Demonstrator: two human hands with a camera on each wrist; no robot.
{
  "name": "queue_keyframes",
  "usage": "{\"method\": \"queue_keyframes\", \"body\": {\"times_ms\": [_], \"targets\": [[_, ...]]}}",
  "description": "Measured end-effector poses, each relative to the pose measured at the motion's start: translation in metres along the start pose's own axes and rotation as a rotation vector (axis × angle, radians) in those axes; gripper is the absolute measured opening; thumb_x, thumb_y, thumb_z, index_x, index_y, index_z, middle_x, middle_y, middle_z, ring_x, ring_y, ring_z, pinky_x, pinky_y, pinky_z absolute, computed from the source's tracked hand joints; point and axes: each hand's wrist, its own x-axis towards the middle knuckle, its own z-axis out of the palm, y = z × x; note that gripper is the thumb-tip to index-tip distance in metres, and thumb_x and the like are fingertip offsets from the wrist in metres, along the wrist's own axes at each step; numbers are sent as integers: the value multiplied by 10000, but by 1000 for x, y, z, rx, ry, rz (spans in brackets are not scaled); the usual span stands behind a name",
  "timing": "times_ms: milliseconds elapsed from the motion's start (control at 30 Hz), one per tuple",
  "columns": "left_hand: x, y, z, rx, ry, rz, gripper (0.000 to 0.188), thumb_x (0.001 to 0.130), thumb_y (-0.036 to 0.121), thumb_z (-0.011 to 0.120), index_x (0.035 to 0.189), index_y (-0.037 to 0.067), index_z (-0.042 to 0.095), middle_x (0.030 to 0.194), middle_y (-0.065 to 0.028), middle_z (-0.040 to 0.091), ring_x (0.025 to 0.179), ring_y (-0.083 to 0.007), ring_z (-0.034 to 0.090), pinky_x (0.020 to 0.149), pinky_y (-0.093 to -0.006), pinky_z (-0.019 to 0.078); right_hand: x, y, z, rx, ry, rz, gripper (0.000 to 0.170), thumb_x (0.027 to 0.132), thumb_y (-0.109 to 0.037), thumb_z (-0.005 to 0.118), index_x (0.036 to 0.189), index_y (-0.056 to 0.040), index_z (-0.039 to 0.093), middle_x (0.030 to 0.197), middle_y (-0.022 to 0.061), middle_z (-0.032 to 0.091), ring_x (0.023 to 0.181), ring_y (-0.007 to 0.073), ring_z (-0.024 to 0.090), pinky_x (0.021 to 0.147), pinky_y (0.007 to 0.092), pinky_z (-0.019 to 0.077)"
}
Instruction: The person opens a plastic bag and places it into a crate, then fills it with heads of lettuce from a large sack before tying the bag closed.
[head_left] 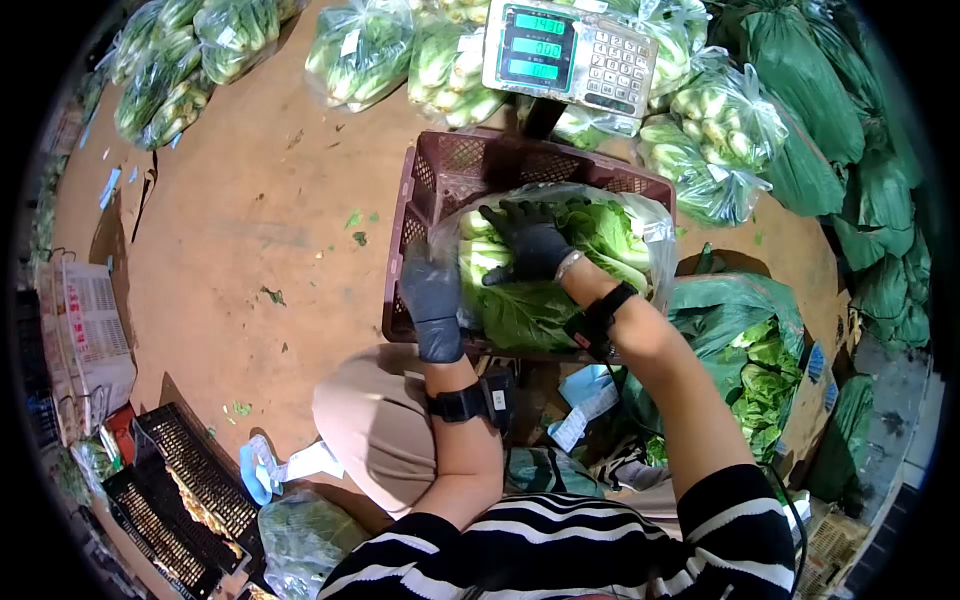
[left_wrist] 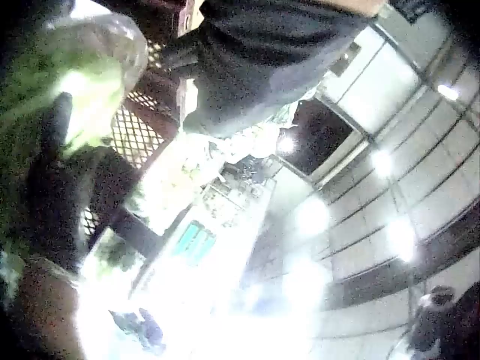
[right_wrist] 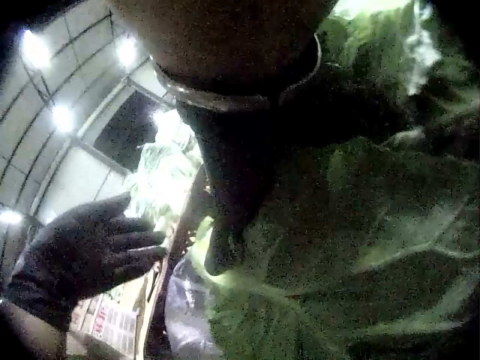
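A clear plastic bag of leafy green vegetables sits inside a maroon plastic crate. My right hand, in a dark glove, rests on the vegetables with its fingers spread. In the right wrist view a broad leaf lies right beside that hand. My left hand, gloved too, is over the crate's left side, near the bag's edge. Its fingers look straight in the right wrist view, where the left hand holds nothing.
A digital scale display stands on a post behind the crate. Bagged greens line the back, with green sacks at the right. An open green sack of leaves is right of the crate. Black crates lie at front left.
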Motion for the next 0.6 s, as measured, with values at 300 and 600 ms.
{"method": "queue_keyframes", "body": {"times_ms": [300,600], "targets": [[12,-79,84,260,-643,44,375,828,324,408,796,-9,578,757,-223,581,704,-381,557,638,-428,433,-19,2,-8,185,104,-26,848,573,-589,600,1271,-201,313,1220,175,372,1053,400,387,923,485,248],[66,89,-60,-998,-759,-129,212,841,186,467,709,35,535,564,2,489,485,-87,420,448,-222,344,-11,6,-14,94,193,-134,709,602,-523,617,1218,-250,399,1131,163,451,955,364,460,832,436,356]]}}
